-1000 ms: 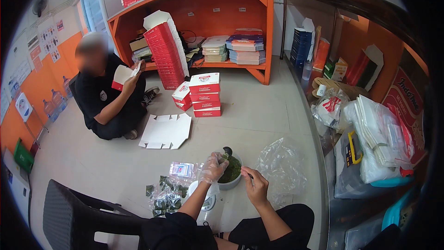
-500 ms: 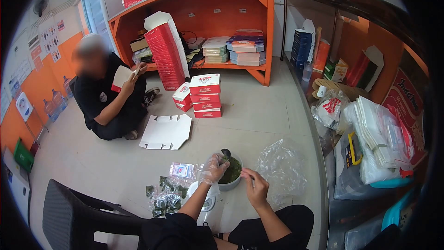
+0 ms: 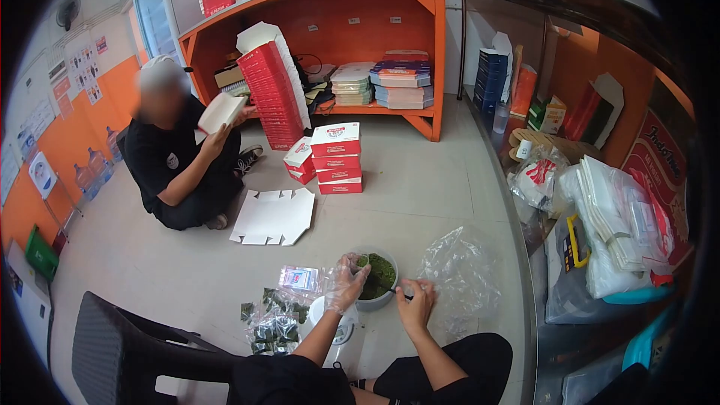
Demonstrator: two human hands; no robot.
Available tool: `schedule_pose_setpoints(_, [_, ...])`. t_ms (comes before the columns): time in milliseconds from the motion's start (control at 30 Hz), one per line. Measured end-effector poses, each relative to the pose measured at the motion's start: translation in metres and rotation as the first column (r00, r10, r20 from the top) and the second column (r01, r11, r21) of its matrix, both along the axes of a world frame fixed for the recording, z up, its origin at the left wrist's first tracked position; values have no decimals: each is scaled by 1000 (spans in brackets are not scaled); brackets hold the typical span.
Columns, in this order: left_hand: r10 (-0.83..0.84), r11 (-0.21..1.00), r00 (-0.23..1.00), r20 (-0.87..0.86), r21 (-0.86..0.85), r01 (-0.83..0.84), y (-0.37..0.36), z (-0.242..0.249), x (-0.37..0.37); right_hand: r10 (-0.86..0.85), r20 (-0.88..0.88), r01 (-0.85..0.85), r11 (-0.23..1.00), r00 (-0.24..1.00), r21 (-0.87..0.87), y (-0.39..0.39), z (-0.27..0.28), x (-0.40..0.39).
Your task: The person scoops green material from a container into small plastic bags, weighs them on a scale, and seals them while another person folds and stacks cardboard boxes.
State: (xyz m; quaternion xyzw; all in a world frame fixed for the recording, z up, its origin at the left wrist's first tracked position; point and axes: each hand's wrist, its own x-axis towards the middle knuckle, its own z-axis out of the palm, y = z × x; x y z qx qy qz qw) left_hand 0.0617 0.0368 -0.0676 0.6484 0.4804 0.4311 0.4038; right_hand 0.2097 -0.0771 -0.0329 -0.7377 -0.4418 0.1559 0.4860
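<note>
A round tub (image 3: 375,302) of green, crumbly material stands on the floor in front of me. My left hand (image 3: 347,283), in a clear plastic glove, is closed at the tub's left rim, seemingly on a small clear bag that is hard to make out. My bare right hand (image 3: 416,304) is closed on the dark handle of a spoon (image 3: 394,290), whose head is down in the tub. Left of the tub is a white scale (image 3: 342,330), partly under my left forearm. Small filled bags (image 3: 273,328) and a pack of clear bags (image 3: 299,279) lie further left.
A co-worker (image 3: 176,150) sits at the left holding a box. Near them are a flat white carton (image 3: 272,217) and stacked red-white boxes (image 3: 337,159). Crumpled clear plastic (image 3: 459,274) lies right of the tub, a black chair (image 3: 127,345) at lower left, a metal table (image 3: 517,255) at right.
The spoon has gone from upright by my left hand down into the tub, with my right hand on its handle. The co-worker has turned and raised the box.
</note>
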Motion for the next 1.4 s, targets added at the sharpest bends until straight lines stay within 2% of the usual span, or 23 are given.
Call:
schedule_pose_setpoints(33, [0,1000,1000,1,2,0,-1,1,1,-171,411,162,985,895,57,1,8,-4])
schedule_pose_setpoints(67, [12,998,1000,20,63,-13,-2,1,4,-171,415,162,985,894,58,8,11,-5])
schedule_pose_setpoints(133, [19,993,999,44,119,-24,-3,-7,10,42,268,-86,984,963,156,23,16,-6])
schedule_pose_setpoints(200, [64,967,998,15,246,-66,3,-22,13,64,253,-96,989,965,113,31,23,-18])
schedule_pose_setpoints(300, [75,973,993,-87,223,-54,-17,6,14,100,205,-119,990,974,81,43,16,-32])
schedule_pose_setpoints(333, [118,934,988,-103,349,-75,-12,-5,18,101,186,-120,989,977,90,45,12,-34])
schedule_pose_setpoints(433, [127,962,986,-112,256,-95,-18,1,21,86,180,-105,989,980,102,50,6,-35])
schedule_pose_setpoints(467, [98,980,995,-11,175,-94,-18,-2,22,64,200,-86,991,978,105,50,5,-33])
schedule_pose_setpoints(600, [128,976,992,-22,179,-122,-17,2,26,64,201,-89,989,977,118,55,5,-26])
schedule_pose_setpoints(667, [155,965,983,-102,230,-128,-17,-1,24,81,208,-108,987,975,120,54,6,-25])
schedule_pose_setpoints(767, [148,977,987,-68,163,-135,-25,22,24,16,267,-65,982,964,178,52,13,-28])
schedule_pose_setpoints(967, [153,968,984,-91,215,-131,-18,5,26,53,218,-96,976,974,193,53,10,-25])
schedule_pose_setpoints(1100, [135,975,988,-79,187,-118,-20,8,26,81,216,-127,970,973,208,57,9,-20])
schedule_pose_setpoints(1200, [116,974,992,-51,202,-104,-19,8,25,126,291,-200,950,948,239,56,14,-16])
schedule_pose_setpoints(1267, [126,981,984,-130,166,-104,-16,6,23,157,356,-258,931,921,257,56,21,-12])
schedule_pose_setpoints(1400, [55,993,983,-173,112,-35,-11,9,14,139,376,-253,928,916,273,55,32,-9])
